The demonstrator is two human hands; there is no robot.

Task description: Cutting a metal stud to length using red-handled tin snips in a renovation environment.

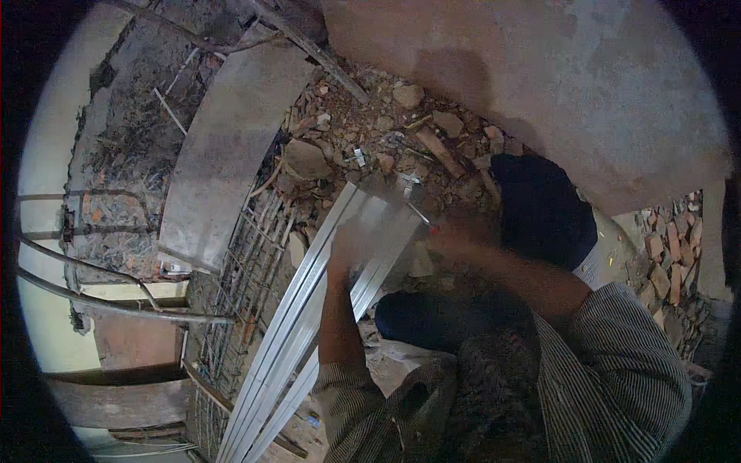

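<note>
Long silvery metal channels (299, 309) lie bundled at a slant, their upper ends over the rubble. My left hand (349, 243) is on the channels, blurred, so its grip is unclear. My right hand (451, 239) is closed around a small tool with a red handle (434, 229), whose thin metal part points up-left toward the channel ends. Its head is hard to make out. Dark trousered legs (544, 212) of my own sit bent beside and below my hands.
Broken brick and plaster (409, 96) cover the ground ahead. Rebar cages (247, 270), a grey board (216, 139) and curved pipes (116, 301) fill the left. A plastered surface (617, 92) spans the upper right; a brick heap (671, 262) lies at the right.
</note>
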